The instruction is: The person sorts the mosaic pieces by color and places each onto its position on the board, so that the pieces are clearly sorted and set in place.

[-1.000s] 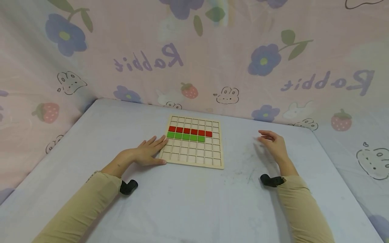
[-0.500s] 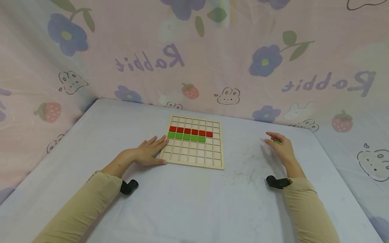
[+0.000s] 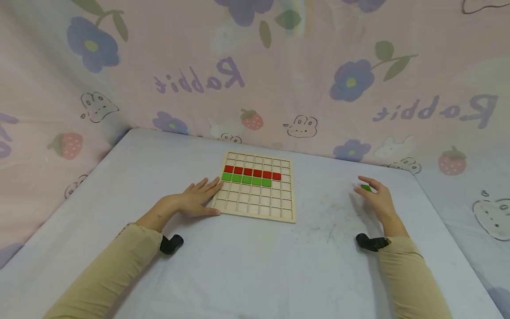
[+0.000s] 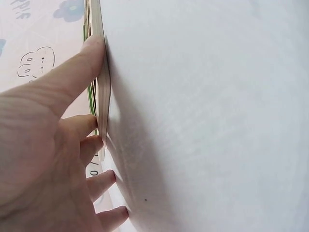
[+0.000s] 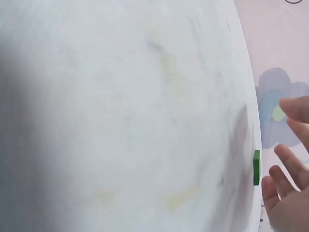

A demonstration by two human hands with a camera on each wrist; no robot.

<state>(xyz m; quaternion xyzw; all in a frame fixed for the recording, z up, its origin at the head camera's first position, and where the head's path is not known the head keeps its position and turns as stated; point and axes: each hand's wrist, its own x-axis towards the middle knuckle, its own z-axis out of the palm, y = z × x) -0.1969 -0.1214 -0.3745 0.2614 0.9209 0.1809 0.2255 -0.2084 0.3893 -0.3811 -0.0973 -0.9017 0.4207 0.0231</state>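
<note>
A square wooden grid board (image 3: 255, 217) lies on the white table. Six or so red tiles sit in one of its rows, with several green tiles (image 3: 246, 180) in the row just in front. My left hand (image 3: 194, 201) rests at the board's left edge, fingers spread, its thumb at the front left corner; the left wrist view shows thumb and fingertips along the side. Well to the right of the board, my right hand (image 3: 378, 199) hovers with fingers loosely bent. A loose green tile (image 5: 257, 167) lies on the table beside its fingers, apart from them in the right wrist view.
The white table (image 3: 255, 266) has faint smudges right of the board. A patterned curtain (image 3: 255, 79) with flowers and rabbits hangs behind it and at the sides. Black wrist cameras (image 3: 172, 244) sit at both sleeve cuffs.
My right hand has moved right and slightly nearer to me. A green tile, out of sight a second ago, now shows between its thumb and fingers. The left hand stays at the board.
</note>
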